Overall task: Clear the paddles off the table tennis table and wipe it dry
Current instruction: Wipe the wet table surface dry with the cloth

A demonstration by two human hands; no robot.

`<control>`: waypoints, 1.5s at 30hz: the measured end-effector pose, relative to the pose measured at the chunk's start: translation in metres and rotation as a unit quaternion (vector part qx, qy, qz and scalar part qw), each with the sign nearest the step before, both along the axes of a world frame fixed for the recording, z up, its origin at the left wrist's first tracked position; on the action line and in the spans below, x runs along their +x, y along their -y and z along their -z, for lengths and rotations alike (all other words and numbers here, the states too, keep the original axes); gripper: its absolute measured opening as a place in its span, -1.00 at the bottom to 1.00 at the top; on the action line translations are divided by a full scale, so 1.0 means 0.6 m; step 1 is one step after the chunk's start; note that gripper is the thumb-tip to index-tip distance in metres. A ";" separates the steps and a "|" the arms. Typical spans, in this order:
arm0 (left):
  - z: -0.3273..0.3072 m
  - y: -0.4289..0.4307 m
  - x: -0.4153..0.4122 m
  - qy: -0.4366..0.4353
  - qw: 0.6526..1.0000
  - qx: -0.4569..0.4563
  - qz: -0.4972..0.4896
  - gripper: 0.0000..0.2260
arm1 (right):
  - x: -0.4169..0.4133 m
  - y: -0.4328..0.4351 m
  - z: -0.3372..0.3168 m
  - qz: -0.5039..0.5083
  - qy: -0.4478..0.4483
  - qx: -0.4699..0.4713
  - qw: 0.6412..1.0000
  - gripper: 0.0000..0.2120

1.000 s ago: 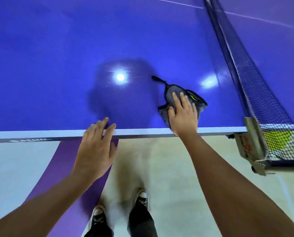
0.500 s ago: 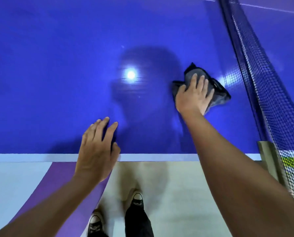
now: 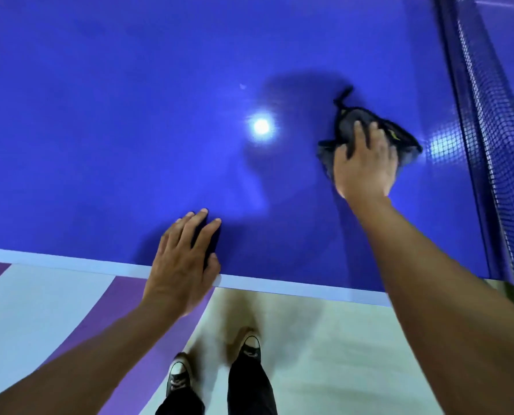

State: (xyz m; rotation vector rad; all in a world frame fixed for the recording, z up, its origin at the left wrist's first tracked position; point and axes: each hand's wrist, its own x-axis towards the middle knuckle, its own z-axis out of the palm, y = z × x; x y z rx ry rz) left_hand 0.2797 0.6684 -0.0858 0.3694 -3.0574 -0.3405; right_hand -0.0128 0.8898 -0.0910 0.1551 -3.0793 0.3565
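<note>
The blue table tennis table (image 3: 130, 130) fills the upper view, its white edge line running along the near side. My right hand (image 3: 365, 166) lies flat with straight fingers on a crumpled dark grey cloth (image 3: 347, 122), pressing it onto the table close to the net. Most of the cloth is hidden under the hand. My left hand (image 3: 184, 259) rests with fingers spread on the table's near edge and holds nothing. No paddle is in view.
The dark blue net (image 3: 489, 130) runs up the right side, its post clamp at the table's near right corner. A ceiling light reflects on the table. Below the edge are a pale floor with purple stripes and my two shoes (image 3: 249, 348).
My right hand pushed the cloth from the near edge farther onto the table towards the net. My left hand stayed at the near edge.
</note>
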 end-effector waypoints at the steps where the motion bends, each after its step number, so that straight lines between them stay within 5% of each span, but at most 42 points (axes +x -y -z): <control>1: -0.001 -0.001 -0.003 0.007 1.000 0.005 0.003 -0.50 | -0.017 -0.045 -0.002 0.046 0.013 0.004 0.999 -0.32; 5: -0.004 0.008 0.002 0.014 1.000 0.022 0.018 -0.50 | -0.021 -0.061 -0.011 0.127 0.056 0.005 0.990 -0.34; 14: -0.014 0.134 0.088 0.003 0.998 -0.008 -0.070 -0.49 | 0.219 0.251 0.004 -0.150 -0.013 -0.001 0.989 -0.36; 30: -0.004 0.480 0.267 -0.017 0.997 0.025 -0.066 -0.54 | 0.626 0.641 0.005 -0.234 0.004 -0.032 0.972 -0.41; 45: -0.003 0.615 0.133 -0.009 0.998 0.057 -0.010 -0.53 | 0.378 0.722 0.004 -0.180 0.026 0.016 0.983 -0.37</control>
